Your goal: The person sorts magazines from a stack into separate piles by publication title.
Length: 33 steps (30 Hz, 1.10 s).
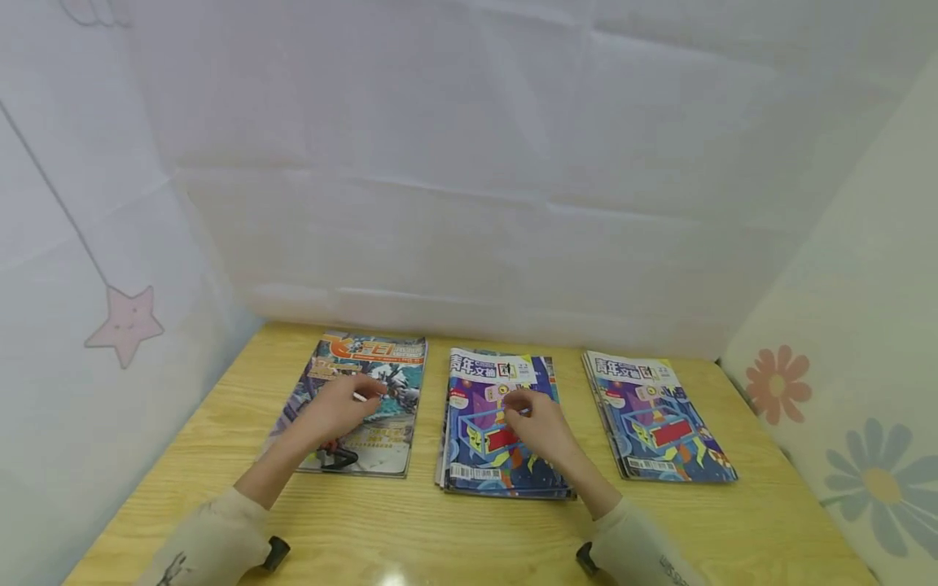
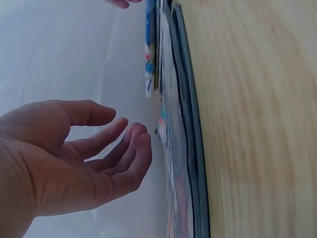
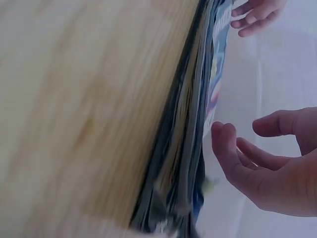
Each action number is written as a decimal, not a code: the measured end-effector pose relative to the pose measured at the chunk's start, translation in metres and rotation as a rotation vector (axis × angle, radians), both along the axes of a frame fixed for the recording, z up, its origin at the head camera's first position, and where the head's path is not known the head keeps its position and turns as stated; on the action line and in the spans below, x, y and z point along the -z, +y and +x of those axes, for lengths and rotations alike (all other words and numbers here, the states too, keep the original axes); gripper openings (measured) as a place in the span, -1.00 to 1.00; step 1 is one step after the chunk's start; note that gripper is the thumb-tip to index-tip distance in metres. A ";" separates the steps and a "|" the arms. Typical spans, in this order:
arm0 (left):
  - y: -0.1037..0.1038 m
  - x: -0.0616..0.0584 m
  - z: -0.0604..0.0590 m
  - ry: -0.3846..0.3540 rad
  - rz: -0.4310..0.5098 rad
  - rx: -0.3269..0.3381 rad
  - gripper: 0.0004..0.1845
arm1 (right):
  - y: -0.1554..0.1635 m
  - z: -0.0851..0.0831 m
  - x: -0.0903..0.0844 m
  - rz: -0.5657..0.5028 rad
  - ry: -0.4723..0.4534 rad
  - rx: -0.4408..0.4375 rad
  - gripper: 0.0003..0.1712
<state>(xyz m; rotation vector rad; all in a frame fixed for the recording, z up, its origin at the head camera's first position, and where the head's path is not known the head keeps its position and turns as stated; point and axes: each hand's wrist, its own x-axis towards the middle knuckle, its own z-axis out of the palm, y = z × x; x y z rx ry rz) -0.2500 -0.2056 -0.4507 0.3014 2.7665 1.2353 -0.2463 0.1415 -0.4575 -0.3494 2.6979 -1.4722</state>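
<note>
Three lots of magazines lie in a row on a wooden table [image 1: 440, 529]. My left hand [image 1: 344, 407] hovers over the left magazine [image 1: 388, 439], which has an orange title. In the left wrist view this hand [image 2: 124, 130] holds nothing, its fingers loosely curled just off the magazine's cover [image 2: 185, 148]. My right hand [image 1: 531, 411] is over the middle stack [image 1: 476, 439] of blue and purple magazines. Seen from the right wrist, that hand [image 3: 237, 130] is relaxed and empty, its fingertips close to the stack's top cover [image 3: 193, 148]. A third stack [image 1: 655, 415] lies to the right, untouched.
White sheeting [image 1: 469, 203] closes off the table at the back and left, with a pink star [image 1: 126, 321] on the left. A wall with flower pictures [image 1: 872, 480] stands at the right. Bare wood runs along the front edge.
</note>
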 end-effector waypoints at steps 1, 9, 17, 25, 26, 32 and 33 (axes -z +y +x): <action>0.005 0.000 0.001 -0.005 0.002 0.014 -0.69 | 0.005 0.000 -0.001 0.012 -0.005 0.008 -0.65; 0.051 -0.004 0.000 -0.008 0.020 0.091 -0.69 | 0.049 -0.008 -0.010 0.149 -0.041 0.047 -0.61; 0.089 0.000 -0.013 -0.113 0.075 0.054 -0.53 | 0.093 -0.018 -0.019 0.166 -0.161 0.004 -0.47; 0.111 0.009 -0.029 -0.269 0.170 -0.019 -0.41 | 0.098 -0.026 -0.005 0.087 -0.293 -0.030 -0.52; 0.112 0.009 -0.029 -0.255 0.151 -0.020 -0.43 | 0.097 -0.026 -0.003 0.100 -0.290 -0.025 -0.54; 0.121 0.009 -0.029 -0.075 0.004 0.010 -0.60 | 0.091 -0.025 -0.001 0.158 -0.265 -0.003 -0.57; 0.122 0.010 -0.029 -0.049 -0.009 0.010 -0.62 | 0.090 -0.025 0.000 0.170 -0.261 -0.008 -0.56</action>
